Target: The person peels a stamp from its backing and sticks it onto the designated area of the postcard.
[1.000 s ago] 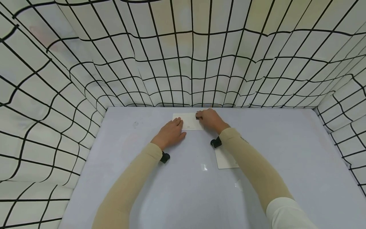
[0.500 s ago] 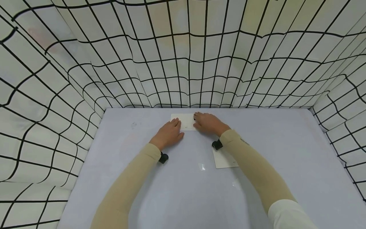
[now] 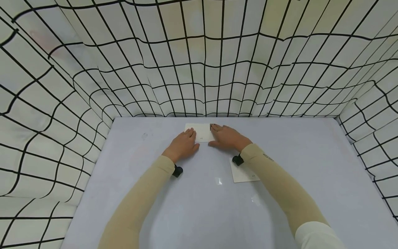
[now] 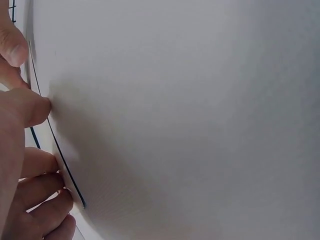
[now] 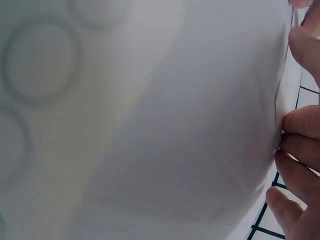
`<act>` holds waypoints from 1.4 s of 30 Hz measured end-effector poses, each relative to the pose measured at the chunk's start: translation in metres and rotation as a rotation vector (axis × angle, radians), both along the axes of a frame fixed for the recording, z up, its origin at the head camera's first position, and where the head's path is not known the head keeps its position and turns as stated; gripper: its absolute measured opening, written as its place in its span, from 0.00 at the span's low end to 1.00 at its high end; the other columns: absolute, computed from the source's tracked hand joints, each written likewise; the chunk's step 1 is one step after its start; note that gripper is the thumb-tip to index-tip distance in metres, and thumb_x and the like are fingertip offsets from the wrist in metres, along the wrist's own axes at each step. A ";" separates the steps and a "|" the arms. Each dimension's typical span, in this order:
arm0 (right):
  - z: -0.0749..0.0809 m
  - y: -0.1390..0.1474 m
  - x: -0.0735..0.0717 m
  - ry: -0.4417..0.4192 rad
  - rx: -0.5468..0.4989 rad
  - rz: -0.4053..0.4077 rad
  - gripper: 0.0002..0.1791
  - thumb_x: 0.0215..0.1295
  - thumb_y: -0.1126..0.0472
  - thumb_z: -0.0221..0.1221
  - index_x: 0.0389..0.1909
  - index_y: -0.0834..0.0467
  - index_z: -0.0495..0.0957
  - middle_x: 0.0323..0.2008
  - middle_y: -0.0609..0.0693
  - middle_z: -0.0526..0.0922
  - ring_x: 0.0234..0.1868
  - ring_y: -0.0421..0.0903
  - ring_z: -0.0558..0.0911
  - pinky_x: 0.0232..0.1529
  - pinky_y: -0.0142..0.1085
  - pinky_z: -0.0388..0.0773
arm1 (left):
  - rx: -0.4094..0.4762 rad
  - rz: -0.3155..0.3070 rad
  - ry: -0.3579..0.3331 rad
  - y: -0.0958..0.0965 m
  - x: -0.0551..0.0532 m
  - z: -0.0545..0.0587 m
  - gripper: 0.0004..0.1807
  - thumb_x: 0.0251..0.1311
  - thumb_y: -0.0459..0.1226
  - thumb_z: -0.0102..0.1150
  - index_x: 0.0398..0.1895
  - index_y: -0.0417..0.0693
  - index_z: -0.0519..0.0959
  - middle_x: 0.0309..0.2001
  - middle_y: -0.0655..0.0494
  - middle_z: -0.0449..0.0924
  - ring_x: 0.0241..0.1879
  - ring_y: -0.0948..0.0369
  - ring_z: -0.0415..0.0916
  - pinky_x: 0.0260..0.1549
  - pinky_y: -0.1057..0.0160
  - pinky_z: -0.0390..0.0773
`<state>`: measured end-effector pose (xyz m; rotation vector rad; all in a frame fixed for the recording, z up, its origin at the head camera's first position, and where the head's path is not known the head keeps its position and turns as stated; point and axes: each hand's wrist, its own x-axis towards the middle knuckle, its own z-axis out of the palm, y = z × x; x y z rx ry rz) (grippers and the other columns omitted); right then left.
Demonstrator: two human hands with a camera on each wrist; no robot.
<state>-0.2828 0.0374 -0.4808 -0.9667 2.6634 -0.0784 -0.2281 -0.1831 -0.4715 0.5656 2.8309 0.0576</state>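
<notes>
A white rectangular card (image 3: 202, 134) lies flat near the far edge of the table, between the two hands in the head view. My left hand (image 3: 181, 145) rests on its left end, fingers extended and thumb spread toward the near edge. On the card's right end my right hand (image 3: 229, 137) presses with outstretched fingers, thumb by the near edge. A small dark patterned piece (image 3: 211, 126) shows at the card's upper right, partly hidden by the right fingertips. Both wrist views catch the card's edge side-on, with left fingers (image 4: 45, 192) and right fingers (image 5: 302, 127) along it.
A second white card (image 3: 243, 174) lies under the right forearm, partly covered. Small shiny clear patches (image 3: 219, 181) show on the white table (image 3: 192, 214). Black-grid netting (image 3: 205, 83) in front of white sheeting encloses the back and sides.
My right hand was gripping the small dark piece at the card's right end; its fingers have since flattened over it and the thumb has spread nearer. The left hand stays put.
</notes>
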 end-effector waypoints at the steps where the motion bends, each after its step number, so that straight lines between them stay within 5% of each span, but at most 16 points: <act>1: 0.001 0.000 0.000 -0.002 -0.004 0.002 0.47 0.77 0.33 0.50 0.81 0.63 0.54 0.83 0.58 0.54 0.84 0.54 0.57 0.83 0.49 0.57 | 0.000 0.005 -0.008 0.000 0.000 0.000 0.36 0.80 0.48 0.46 0.78 0.29 0.58 0.80 0.35 0.56 0.82 0.44 0.56 0.81 0.48 0.58; 11: -0.001 0.003 0.005 0.032 -0.026 -0.047 0.43 0.76 0.35 0.52 0.77 0.64 0.63 0.79 0.59 0.62 0.80 0.56 0.66 0.81 0.50 0.61 | 0.015 0.010 -0.016 -0.001 -0.001 -0.008 0.39 0.81 0.53 0.42 0.79 0.31 0.57 0.81 0.37 0.55 0.82 0.45 0.54 0.82 0.48 0.57; 19: -0.003 0.006 0.006 0.075 0.027 -0.035 0.44 0.76 0.33 0.52 0.77 0.63 0.62 0.80 0.58 0.62 0.81 0.54 0.63 0.83 0.51 0.58 | 0.018 0.002 -0.003 -0.001 -0.002 -0.007 0.39 0.81 0.53 0.43 0.79 0.30 0.57 0.81 0.36 0.55 0.82 0.44 0.54 0.81 0.48 0.57; 33: -0.006 0.018 0.007 0.059 -0.059 -0.052 0.34 0.77 0.38 0.54 0.68 0.61 0.75 0.74 0.59 0.72 0.74 0.58 0.75 0.75 0.51 0.72 | 0.014 0.017 -0.018 -0.004 -0.011 -0.011 0.40 0.80 0.54 0.44 0.78 0.30 0.58 0.81 0.36 0.55 0.82 0.43 0.54 0.82 0.48 0.55; 42: -0.002 0.057 0.012 0.065 -0.173 -0.082 0.32 0.77 0.41 0.55 0.69 0.61 0.75 0.73 0.59 0.73 0.77 0.55 0.71 0.76 0.53 0.70 | 0.016 0.050 -0.037 -0.014 -0.016 -0.012 0.40 0.80 0.54 0.43 0.79 0.31 0.56 0.82 0.36 0.53 0.82 0.43 0.53 0.82 0.47 0.54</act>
